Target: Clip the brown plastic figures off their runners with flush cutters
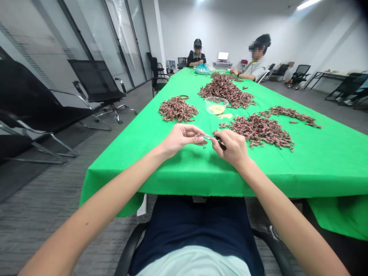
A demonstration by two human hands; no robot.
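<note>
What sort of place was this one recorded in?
Probably an office meeting room used for handwork: glass partition walls, office chairs, and a long green-covered table bearing brown piles. At it, the left hand holds a small piece and the right hand a small tool.

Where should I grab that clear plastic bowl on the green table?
Probably its near rim, coming from your side. The clear bowl stands upright and open with yellowish bits inside, so a level pinch on the rim keeps them in. Brown piles lie left of and behind it; the near side is freer.
</note>
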